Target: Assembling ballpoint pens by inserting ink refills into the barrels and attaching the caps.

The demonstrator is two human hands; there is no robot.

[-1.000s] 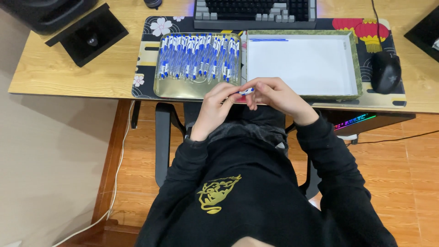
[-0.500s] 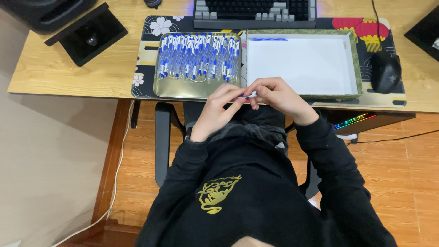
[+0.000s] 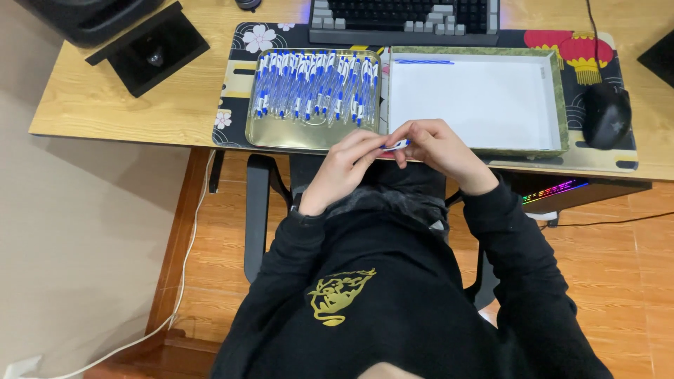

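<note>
A blue-and-white pen (image 3: 395, 146) sat pinched between both hands just in front of the near edge of the desk (image 3: 126, 105), roughly level and lying crosswise, with only a short blue-tipped stretch of it showing between the fingertips. The left hand (image 3: 344, 168) had its fingers clamped together on one end of the pen, and the right hand (image 3: 439, 151) had its fingers curled and closed on the other end, the two hands touching or nearly touching over the pen. Both wrists came out of black sleeves, above a black top with a yellow emblem (image 3: 338, 296).

Just beyond the left hand lay a gold-coloured tray (image 3: 309, 137) holding many more pens (image 3: 316, 88) of the same kind, packed side by side in rows. Just beyond the right hand lay a green-rimmed tray (image 3: 560, 98) with a white floor, and a single blue pen (image 3: 421, 62) rested along its far edge. Both trays sat side by side on a dark patterned mat (image 3: 235, 77). A keyboard (image 3: 407, 17) stood behind the trays, a black mouse (image 3: 605, 116) lay at the right end of the mat, and a black speaker stand (image 3: 151, 45) stood well apart on the left of the desk.
</note>
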